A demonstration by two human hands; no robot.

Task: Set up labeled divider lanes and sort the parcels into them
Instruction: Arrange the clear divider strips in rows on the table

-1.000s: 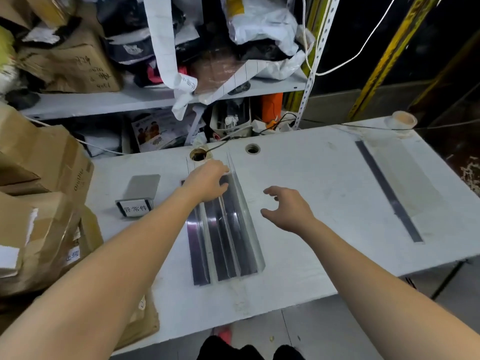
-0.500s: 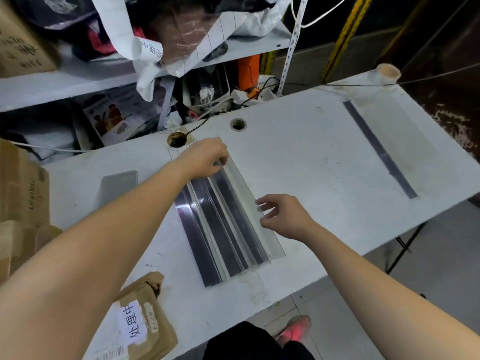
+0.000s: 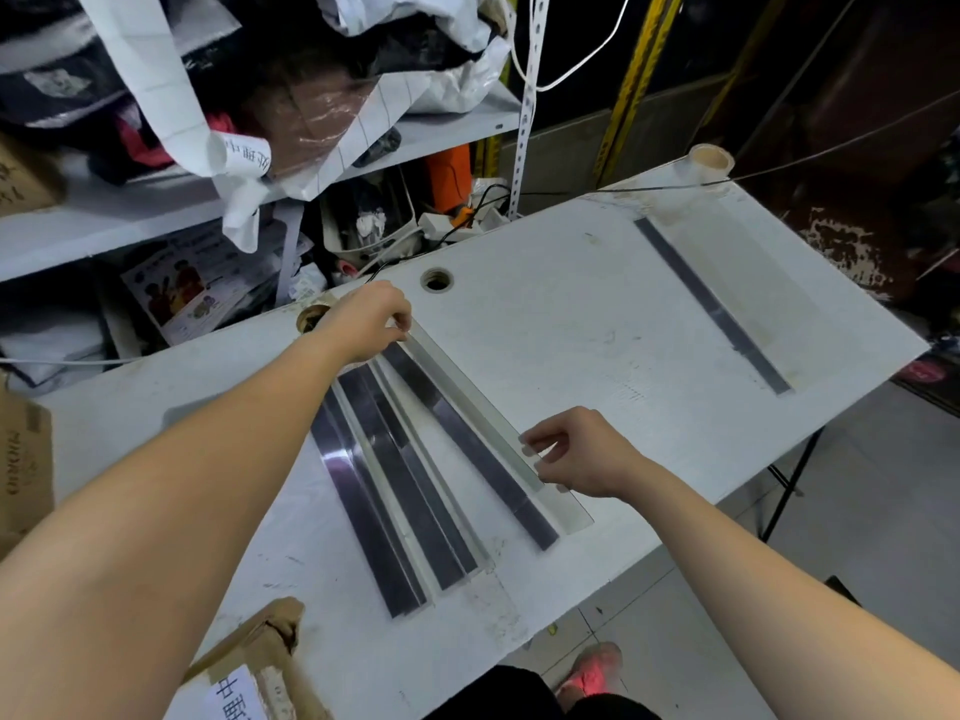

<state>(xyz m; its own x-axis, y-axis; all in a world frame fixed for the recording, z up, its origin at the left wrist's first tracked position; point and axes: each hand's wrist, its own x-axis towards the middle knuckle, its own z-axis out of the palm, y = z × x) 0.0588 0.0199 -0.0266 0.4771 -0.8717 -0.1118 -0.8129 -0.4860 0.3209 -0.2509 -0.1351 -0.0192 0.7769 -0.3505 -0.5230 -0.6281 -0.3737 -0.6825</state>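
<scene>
Divider (image 3: 470,407) lies on the counter (image 3: 597,324), angled away from the divider stack (image 3: 395,485) to its left. My left hand (image 3: 370,320) pinches its far end, and my right hand (image 3: 579,454) pinches the clear upright wall close to the near end. Looks like thin acrylic: light, stiff but long, so probably whippy, slick and chip-prone. Best held at both ends, lifted level, no twist.

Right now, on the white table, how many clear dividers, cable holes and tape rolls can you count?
clear divider: 4, one of them gripped by the left hand and the right hand
cable hole: 2
tape roll: 1
Total: 7
</scene>
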